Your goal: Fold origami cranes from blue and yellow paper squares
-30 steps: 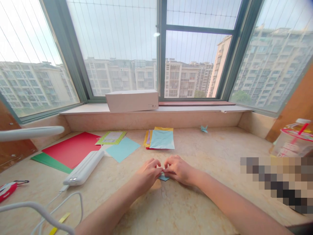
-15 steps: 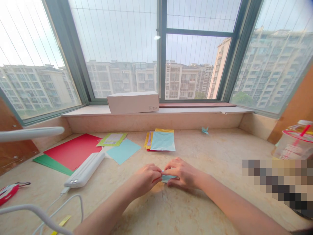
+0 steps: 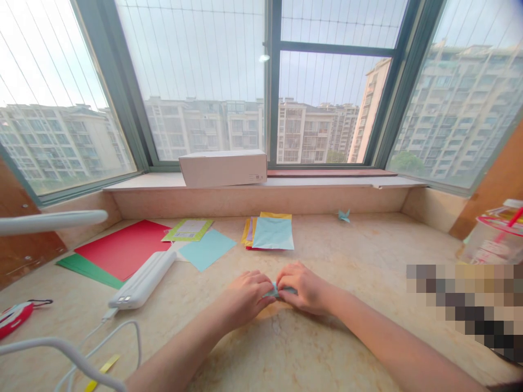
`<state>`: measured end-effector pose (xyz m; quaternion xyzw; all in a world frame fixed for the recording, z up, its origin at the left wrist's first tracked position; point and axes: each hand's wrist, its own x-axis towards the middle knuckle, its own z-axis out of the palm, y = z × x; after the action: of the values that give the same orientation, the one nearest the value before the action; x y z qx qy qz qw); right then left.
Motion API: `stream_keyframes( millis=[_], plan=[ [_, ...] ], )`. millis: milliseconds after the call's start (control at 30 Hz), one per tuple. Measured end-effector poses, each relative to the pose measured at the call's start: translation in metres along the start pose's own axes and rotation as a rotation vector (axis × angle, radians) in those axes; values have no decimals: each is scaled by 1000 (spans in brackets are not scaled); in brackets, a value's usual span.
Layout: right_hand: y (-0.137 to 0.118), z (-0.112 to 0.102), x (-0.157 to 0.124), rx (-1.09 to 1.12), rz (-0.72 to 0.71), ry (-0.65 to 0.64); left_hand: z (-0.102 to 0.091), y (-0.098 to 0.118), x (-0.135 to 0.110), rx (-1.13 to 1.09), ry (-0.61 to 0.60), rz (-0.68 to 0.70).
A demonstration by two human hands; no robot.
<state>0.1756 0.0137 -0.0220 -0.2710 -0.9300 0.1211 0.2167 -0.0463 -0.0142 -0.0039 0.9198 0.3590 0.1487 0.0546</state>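
Note:
Between my two hands, low over the stone counter [image 3: 261, 348], is a small piece of folded light blue paper [image 3: 274, 290]. My left hand [image 3: 250, 294] pinches its left end, thumb below and fingers curled over the top. The right end is gripped by my right hand [image 3: 301, 288], fingers bent down on it. Most of the paper is covered by fingers, so its folded shape cannot be made out. Beyond the hands lies a stack of coloured paper [image 3: 273, 233] with a light blue piece on top. Farther right sits a small light blue folded paper figure [image 3: 344, 216].
To the left lie red paper [image 3: 126, 245], green sheets [image 3: 87, 269], a blue square [image 3: 208, 250] and a white power bank [image 3: 143, 280] with a cable. A white box [image 3: 224, 169] stands on the sill. At right is a plastic cup [image 3: 492, 239] with a red straw.
My right hand has curled its stretched index finger in and shifted its grip to the paper's right end. My left thumb now shows along the paper's lower edge. The view has tilted slightly.

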Motion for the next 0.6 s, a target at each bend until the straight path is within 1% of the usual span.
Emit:
stream_keyframes(
  millis=[100, 167, 267, 433, 600],
  plan=[
    [0, 3, 1, 35, 87, 14, 7, -2, 3, 27, 17, -11],
    [0, 4, 2, 55, 110, 20, 10, -3, 5, 60, 10, -39],
    [0, 2, 1, 61, 87, -6, 11, -3, 5, 95, -6, -63],
    [2, -4, -3, 89, 57, -69, 10, -2, 5, 70, -17, -24],
    [8, -1, -3, 47, 25, -45, 11, -1, 4, -14, -6, -39]
  ],
)
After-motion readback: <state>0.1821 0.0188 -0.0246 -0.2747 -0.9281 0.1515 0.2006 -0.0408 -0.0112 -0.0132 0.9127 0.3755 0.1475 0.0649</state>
